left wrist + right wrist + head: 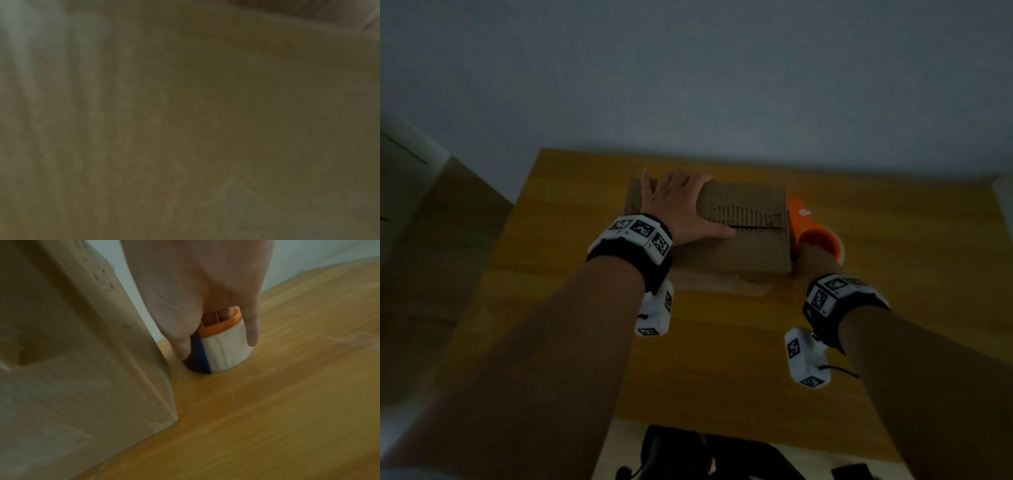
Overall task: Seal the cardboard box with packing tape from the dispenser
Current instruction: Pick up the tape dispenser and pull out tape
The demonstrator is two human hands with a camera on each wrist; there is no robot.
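A brown cardboard box (743, 246) lies on the wooden table (571, 274), its top seam ragged and slightly parted. My left hand (678, 205) lies flat on the box's left half with fingers spread toward the far edge. An orange tape dispenser (815, 233) stands against the box's right side. My right hand (222, 301) grips it: some fingers reach inside the orange ring (220, 327), and thumb and little finger lie outside on the white tape roll (226, 350). A blue part (198, 356) sits beside the box wall (72, 353). The left wrist view is a brown blur.
The table's far edge meets a pale wall. A pale, flat patch (722, 284) lies on the table just in front of the box. Dark objects (688, 452) sit on the floor below the near edge. Bare wood (287, 386) stretches right of the dispenser.
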